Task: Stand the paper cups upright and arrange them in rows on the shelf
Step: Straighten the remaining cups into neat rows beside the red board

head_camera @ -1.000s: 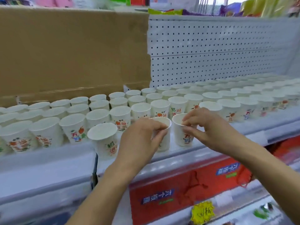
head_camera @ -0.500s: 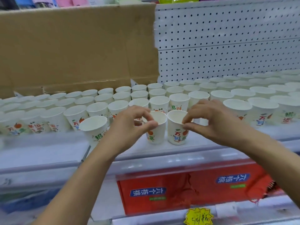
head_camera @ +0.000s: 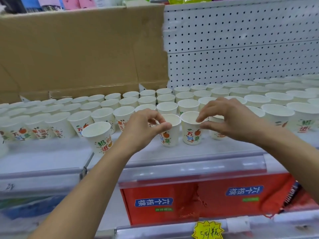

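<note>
On my feed both hands are on cups at the front of the shelf (head_camera: 215,150). Left hand (head_camera: 146,128) pinches the near-left rim of the left cup (head_camera: 170,137): thumb on the outside, forefinger curled over the lip, and the rim looks slightly dented there. Right hand (head_camera: 229,121) pinches the right-side rim of the right cup (head_camera: 190,133): forefinger tip inside the mouth, thumb on the outer wall. So both grips are clamped on a cup rim, with the remaining fingers loosely curled and holding nothing else.

The 2 cups stand upright, mouths up, side by side on the shelf. Rims are touching or nearly so; I cannot tell which. Both sit just ahead of the front row, orange-fruit print facing me. 1 more cup (head_camera: 217,133) is partly hidden under the right palm, just right of the pair.

A lone cup (head_camera: 99,137) stands mouth up well left of the pair, also ahead of the rows. It looks slightly leaned left, but with the wide lens I cannot tell if it really tilts.

Rows of cups (head_camera: 188,104) fill the shelf behind, all mouths up, several deep, running out of view on both sides.

Back left is a cardboard box (head_camera: 77,52), back right a white pegboard (head_camera: 241,49). Below the shelf edge there is a clear price rail (head_camera: 189,168), under it a red carton (head_camera: 189,213) with blue labels, and a yellow tag (head_camera: 208,230) at the bottom edge.
</note>
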Demonstrator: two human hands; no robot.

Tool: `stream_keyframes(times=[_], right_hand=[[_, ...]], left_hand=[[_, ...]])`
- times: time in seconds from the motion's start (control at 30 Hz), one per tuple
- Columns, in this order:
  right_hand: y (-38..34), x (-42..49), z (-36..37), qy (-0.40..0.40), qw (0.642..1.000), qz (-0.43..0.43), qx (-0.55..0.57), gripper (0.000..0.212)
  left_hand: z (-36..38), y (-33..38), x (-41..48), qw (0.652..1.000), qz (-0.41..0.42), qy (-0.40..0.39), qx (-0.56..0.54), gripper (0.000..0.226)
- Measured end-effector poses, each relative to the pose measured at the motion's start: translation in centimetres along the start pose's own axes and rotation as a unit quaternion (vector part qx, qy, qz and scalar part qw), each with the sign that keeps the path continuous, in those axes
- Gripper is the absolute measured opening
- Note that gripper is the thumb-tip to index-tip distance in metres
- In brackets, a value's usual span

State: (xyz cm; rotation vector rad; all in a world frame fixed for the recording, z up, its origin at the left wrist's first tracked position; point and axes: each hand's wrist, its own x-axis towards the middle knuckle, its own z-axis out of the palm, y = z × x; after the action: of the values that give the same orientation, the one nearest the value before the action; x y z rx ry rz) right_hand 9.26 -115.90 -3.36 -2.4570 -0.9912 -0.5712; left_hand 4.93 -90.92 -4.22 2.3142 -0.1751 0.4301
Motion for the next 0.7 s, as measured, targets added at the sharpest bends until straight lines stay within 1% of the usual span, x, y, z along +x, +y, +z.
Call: stream_keyframes(times=[0.1, 0.23, 0.3, 0.33, 0.37, 0.43, 0.57, 0.63, 0.7], right_hand=[[0.3, 0.1, 0.1, -0.003, 1.000, -0.011, -0.022, 0.001], [0.3, 0.4, -0.1, -0.017, 0.998, -0.005, -0.058, 0.003], [0.3, 0.5, -0.1, -0.015, 0.997, -0.002, -0.069, 0.003], [0.1, 0.5, 0.0, -0.004, 0.998, -0.006, -0.063, 0.008], [-0.5, 0.7, 0.2, 0.008, 0.999, -0.013, -0.053, 0.015], [-2.4, 1.6, 0.6, 0.019, 0.999, -0.033, -0.026, 0.026], [-7.7, 4.6, 3.5, -0.006, 0.995, -0.095, 0.033, 0.029], [-10.4, 6.0, 5.4, -0.037, 0.991, -0.119, 0.053, 0.033], [-12.8, 7.3, 7.0, -0.068, 0.987, -0.127, 0.073, 0.037]], left_hand=[[0.2, 0.6, 0.1, 1.000, -0.005, 0.002, 0.010, 0.019], [0.5, 0.9, 0.2, 0.999, -0.016, 0.020, 0.047, 0.021], [0.5, 1.1, -0.1, 0.998, -0.007, 0.030, 0.063, 0.023], [0.3, 1.1, -0.4, 0.997, 0.005, 0.039, 0.066, 0.026], [0.0, 0.9, -0.8, 0.996, 0.019, 0.052, 0.066, 0.029], [-1.1, 0.2, -2.0, 0.993, 0.059, 0.093, 0.051, 0.027], [-4.5, -2.6, -5.1, 0.974, 0.129, 0.174, 0.072, 0.024], [-7.1, -4.8, -6.7, 0.964, 0.126, 0.208, 0.109, 0.027], [-10.4, -7.7, -8.0, 0.957, 0.079, 0.236, 0.150, 0.032]])
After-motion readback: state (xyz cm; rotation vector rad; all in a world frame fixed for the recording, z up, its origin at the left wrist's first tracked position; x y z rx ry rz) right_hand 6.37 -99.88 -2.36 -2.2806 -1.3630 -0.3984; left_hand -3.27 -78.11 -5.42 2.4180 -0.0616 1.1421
